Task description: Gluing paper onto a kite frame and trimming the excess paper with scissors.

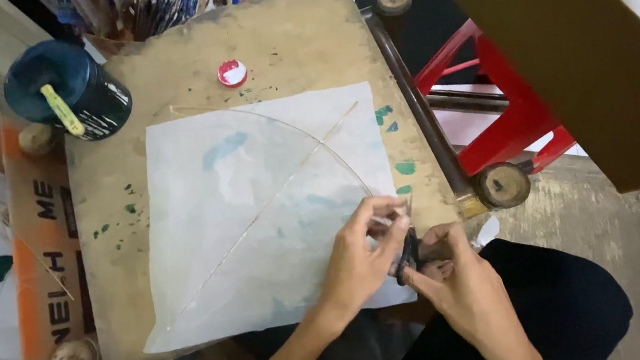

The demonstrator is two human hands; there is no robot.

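Head view: nearest to me, at about five o'clock, my right hand (pixel 456 280) has its fingers curled through the dark handles of a pair of scissors (pixel 408 256), blades pointing up toward the sheet's right edge. Just beside it, at its nine o'clock, my left hand (pixel 361 257) pinches thumb and forefinger on the edge of the thin white paper sheet (pixel 261 208), touching the scissors.

The sheet lies flat on the stained wooden board (pixel 293 43), with one thin stick (pixel 261 212) running diagonally across it and a second bent in a bow (pixel 284 125) over the upper part.

At nine o'clock, a flattened cardboard package (pixel 48 250) lies along the board's left edge, orange and tan with dark block lettering. Further off, at eleven o'clock, a dark blue pot (pixel 65 86) holds a yellow-handled brush (pixel 63 110). At twelve o'clock sits a small round red-and-white cap (pixel 232 73). At two o'clock, a red stool frame (pixel 499 110) shows beneath a plain brown board (pixel 579 57).
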